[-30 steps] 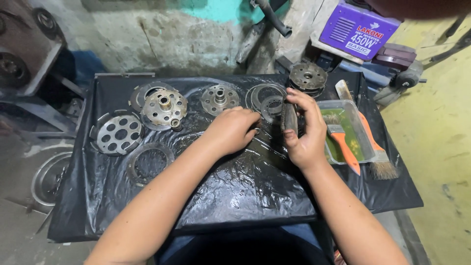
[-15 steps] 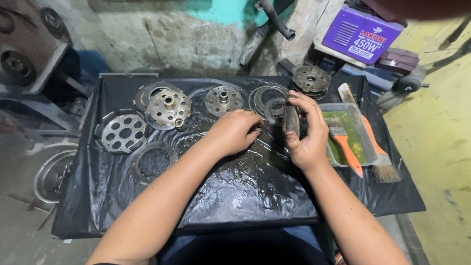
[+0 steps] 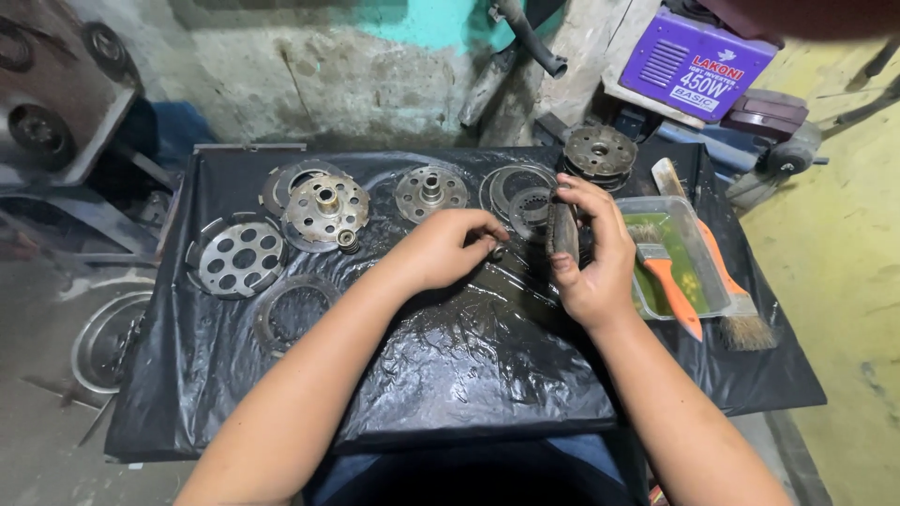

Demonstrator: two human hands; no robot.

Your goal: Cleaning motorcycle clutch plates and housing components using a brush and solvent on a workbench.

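My right hand [image 3: 589,251] grips a stack of dark clutch plates [image 3: 562,230], held on edge over the black plastic sheet [image 3: 469,365]. My left hand [image 3: 448,246] is curled just to the left of the stack, its fingertips pinching a small dark part that I cannot make out. Behind the hands lie flat ring plates [image 3: 518,192] and a round metal hub [image 3: 430,192].
A holed pressure plate [image 3: 236,258], a hub on rings [image 3: 324,205] and a thin ring [image 3: 292,312] lie at the left. A clutch basket [image 3: 600,154] stands at the back. A plastic tray [image 3: 709,272] holding an orange-handled brush [image 3: 667,272], with a second brush [image 3: 731,300], is at right.
Both hands stay close together with the plate stack; the left hand's fingers have shifted slightly toward the stack. The view has moved a little.
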